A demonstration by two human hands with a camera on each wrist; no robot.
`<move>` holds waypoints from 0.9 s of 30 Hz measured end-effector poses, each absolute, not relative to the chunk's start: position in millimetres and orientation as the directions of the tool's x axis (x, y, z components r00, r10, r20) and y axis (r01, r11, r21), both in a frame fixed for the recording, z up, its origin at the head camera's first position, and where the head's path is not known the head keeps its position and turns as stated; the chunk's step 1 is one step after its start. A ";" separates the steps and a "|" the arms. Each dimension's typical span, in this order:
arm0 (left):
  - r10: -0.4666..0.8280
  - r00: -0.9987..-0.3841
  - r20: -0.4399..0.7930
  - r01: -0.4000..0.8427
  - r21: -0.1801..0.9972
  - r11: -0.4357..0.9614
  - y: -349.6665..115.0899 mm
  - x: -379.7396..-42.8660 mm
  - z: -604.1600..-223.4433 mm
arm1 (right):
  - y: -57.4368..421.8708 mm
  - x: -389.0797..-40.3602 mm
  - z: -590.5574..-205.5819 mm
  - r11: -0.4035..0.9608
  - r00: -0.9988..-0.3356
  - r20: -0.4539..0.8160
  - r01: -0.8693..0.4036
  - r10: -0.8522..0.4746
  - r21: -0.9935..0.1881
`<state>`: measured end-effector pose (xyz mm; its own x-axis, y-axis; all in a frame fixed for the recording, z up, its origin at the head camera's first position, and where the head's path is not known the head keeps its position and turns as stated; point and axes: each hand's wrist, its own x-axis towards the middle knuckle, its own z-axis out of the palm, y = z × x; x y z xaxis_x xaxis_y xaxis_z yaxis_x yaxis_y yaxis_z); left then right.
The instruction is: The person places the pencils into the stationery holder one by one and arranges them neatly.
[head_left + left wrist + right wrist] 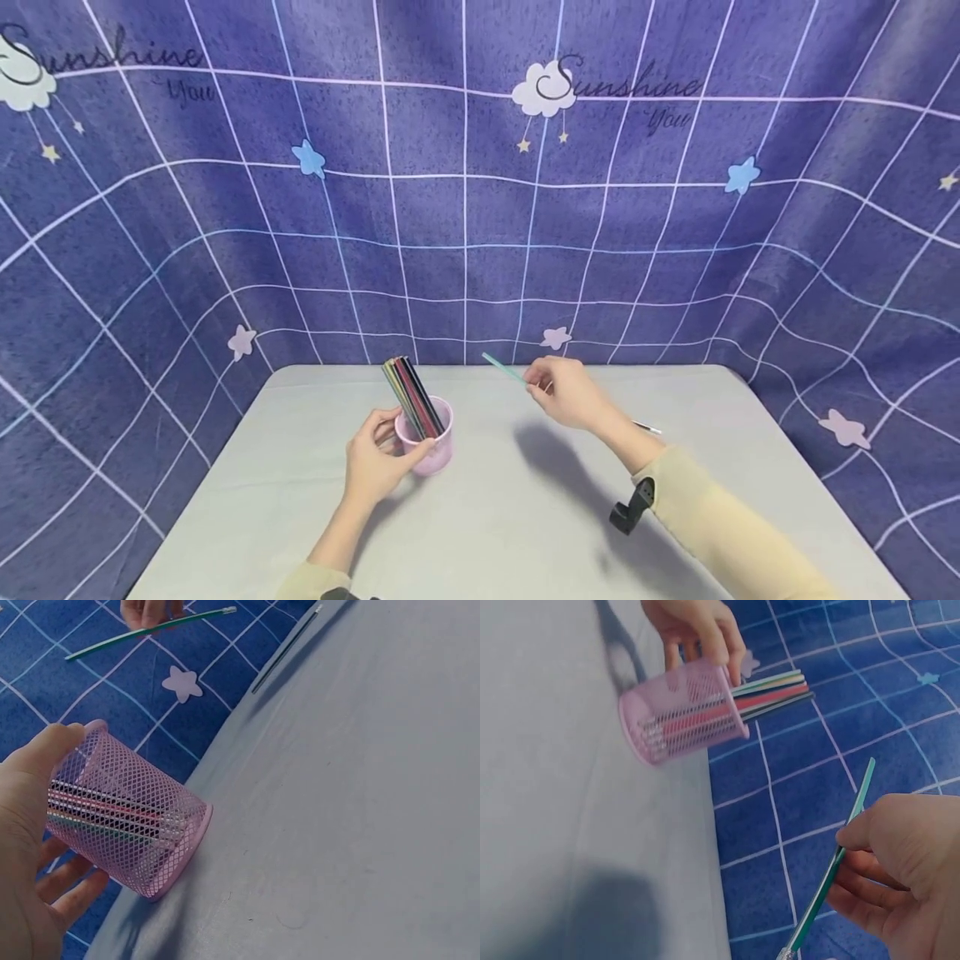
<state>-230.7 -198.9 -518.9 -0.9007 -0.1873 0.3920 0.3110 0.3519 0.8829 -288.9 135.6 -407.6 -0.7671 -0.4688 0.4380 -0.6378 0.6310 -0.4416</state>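
My left hand holds a pink mesh pencil cup at the left of the table, thumb at its rim and fingers round the far side. Several pencils in black, red, yellow and green lean inside it, their silver ends down at the base in the left wrist view. Farther right, my right hand pinches a green pencil between thumb and fingers, above the table and apart from the cup. The pencil's silver end points away from the cup.
Another slim dark pencil with a pale end lies on the white tabletop, partly hidden behind my right forearm in the head view. A blue patterned curtain hangs at the table's back and sides.
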 end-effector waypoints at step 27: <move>-0.190 -0.897 0.398 0.310 0.875 0.371 -197.0 -232.7 -513.0 | 71.1 -280.7 -390.0 0.429 -0.733 0.548 -0.680 -0.404 -0.594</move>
